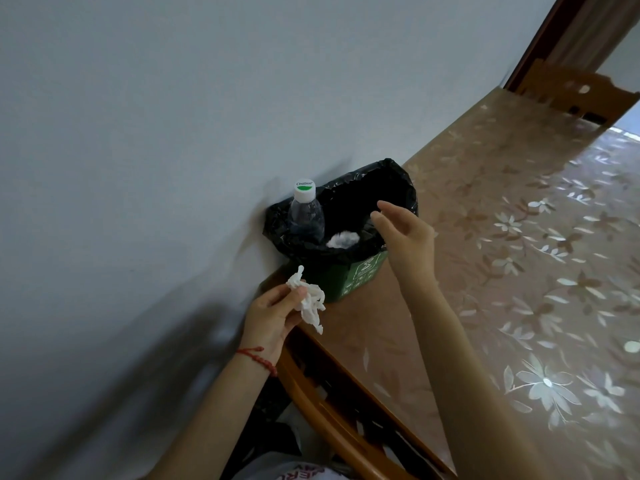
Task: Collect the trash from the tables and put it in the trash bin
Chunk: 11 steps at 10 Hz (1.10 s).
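Note:
A small green trash bin (360, 277) lined with a black bag (374, 188) stands on the table against the wall. Inside it stand a clear plastic bottle (306, 216) with a white cap and a crumpled white tissue (343, 240). My left hand (273, 317) pinches another crumpled white tissue (310, 301) just below and left of the bin. Over the bin's right rim hovers my right hand (403, 230), fingers relaxed and holding nothing.
The table (502, 237) has a brown cloth with a white flower pattern and runs along the grey wall (138, 133). A wooden chair back (346, 410) sits at the near edge, another wooden chair (581, 95) at the far end.

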Tool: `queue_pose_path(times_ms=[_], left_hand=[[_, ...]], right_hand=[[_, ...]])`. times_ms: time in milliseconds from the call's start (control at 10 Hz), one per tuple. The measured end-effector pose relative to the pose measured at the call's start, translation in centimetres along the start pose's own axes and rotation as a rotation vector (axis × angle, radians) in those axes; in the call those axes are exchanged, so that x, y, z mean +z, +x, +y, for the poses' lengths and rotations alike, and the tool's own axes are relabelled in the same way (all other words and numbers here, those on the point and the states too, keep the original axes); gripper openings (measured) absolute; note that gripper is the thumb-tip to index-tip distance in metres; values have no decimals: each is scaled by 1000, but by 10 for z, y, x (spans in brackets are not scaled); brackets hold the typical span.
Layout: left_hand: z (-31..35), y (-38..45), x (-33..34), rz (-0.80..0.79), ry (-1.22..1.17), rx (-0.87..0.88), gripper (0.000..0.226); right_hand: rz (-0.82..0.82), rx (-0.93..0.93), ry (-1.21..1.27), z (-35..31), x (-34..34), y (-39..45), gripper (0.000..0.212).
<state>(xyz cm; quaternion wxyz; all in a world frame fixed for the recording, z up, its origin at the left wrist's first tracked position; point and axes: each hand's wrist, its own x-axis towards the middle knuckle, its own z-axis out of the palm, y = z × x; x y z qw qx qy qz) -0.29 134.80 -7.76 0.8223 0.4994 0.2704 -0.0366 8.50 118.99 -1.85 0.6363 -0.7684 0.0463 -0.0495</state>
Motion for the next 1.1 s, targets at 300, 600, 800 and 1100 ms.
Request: queue_pose_path(times_ms=[300, 600, 800, 1100], left_hand=[[7, -5, 14, -46, 75, 144, 9], [49, 19, 67, -63, 269, 417, 4], [67, 55, 106, -86, 503, 573, 13], [57, 37, 98, -41, 649, 682, 43]], right_hand=[[-131, -424, -770, 87, -30, -78, 38], [-195, -412, -965, 120, -48, -103, 39], [-175, -423, -961, 117, -47, -106, 37], [-156, -422, -917, 123, -54, -111, 41]])
